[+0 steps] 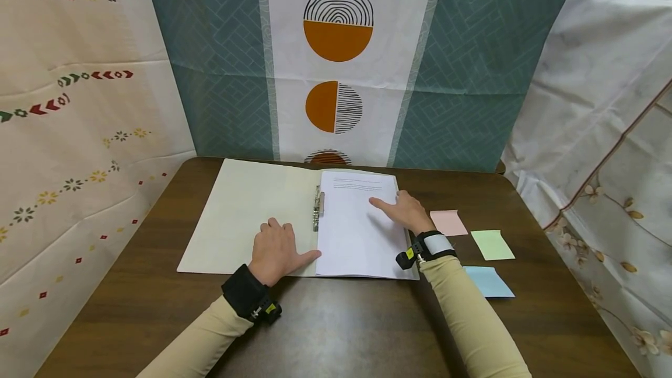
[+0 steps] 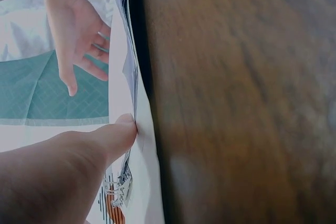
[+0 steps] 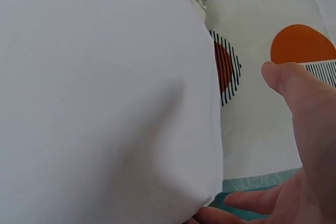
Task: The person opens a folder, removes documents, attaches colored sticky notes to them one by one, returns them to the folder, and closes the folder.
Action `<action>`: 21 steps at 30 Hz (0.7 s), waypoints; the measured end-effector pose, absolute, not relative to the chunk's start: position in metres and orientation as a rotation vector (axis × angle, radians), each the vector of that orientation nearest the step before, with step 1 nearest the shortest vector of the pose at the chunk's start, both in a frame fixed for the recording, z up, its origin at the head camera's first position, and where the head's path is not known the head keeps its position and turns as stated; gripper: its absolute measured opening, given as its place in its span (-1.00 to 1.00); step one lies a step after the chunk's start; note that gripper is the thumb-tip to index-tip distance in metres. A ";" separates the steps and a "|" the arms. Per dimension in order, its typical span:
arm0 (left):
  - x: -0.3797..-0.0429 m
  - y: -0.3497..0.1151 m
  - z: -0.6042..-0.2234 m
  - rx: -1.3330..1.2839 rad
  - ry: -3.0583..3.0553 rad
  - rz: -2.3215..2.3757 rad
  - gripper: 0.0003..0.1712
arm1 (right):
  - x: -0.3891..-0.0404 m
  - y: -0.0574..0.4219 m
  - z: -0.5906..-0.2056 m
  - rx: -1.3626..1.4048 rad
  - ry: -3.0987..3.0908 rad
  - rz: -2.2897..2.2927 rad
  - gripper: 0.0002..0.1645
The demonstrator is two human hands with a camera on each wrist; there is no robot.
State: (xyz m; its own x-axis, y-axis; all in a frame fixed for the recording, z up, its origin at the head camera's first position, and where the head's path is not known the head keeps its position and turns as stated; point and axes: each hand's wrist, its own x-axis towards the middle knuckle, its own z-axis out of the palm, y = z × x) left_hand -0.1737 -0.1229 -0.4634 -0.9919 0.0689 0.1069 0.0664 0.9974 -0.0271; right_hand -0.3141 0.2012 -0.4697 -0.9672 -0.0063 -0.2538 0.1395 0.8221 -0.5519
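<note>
Paper stack (image 1: pixel 357 238), its top sheet printed with a few lines, lies on the 3 o'clock side of an open ring binder (image 1: pixel 247 209) on the desk (image 1: pixel 336 325); its long axis runs from 12 to 6 o'clock as the seated person sees it, the metal ring clip (image 1: pixel 317 209) along its 9 o'clock edge; the right hand (image 1: pixel 405 212) is the nearer one, partly over the sheets, so their middle lies toward 8 o'clock from it; thumb and fingers stand well apart, the fingers by the outer edge, though I can't tell whether any slip beneath; the left hand (image 1: pixel 275 252) lies spread on the bare cover, the stack toward 2 o'clock from it, its thumb reaching the inner edge near the bottom; sticky notes (image 1: pixel 492 245) sit beyond the right wrist, toward 4 o'clock.
</note>
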 end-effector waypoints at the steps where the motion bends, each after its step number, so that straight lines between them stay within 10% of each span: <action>1: -0.174 -0.123 -0.464 -0.104 -3.030 0.036 0.09 | -0.309 0.199 -0.464 0.111 2.749 -0.902 0.61; 21: -0.176 -0.124 -0.464 -0.108 -3.047 0.022 0.10 | -0.289 0.192 -0.434 0.176 2.526 -1.153 0.45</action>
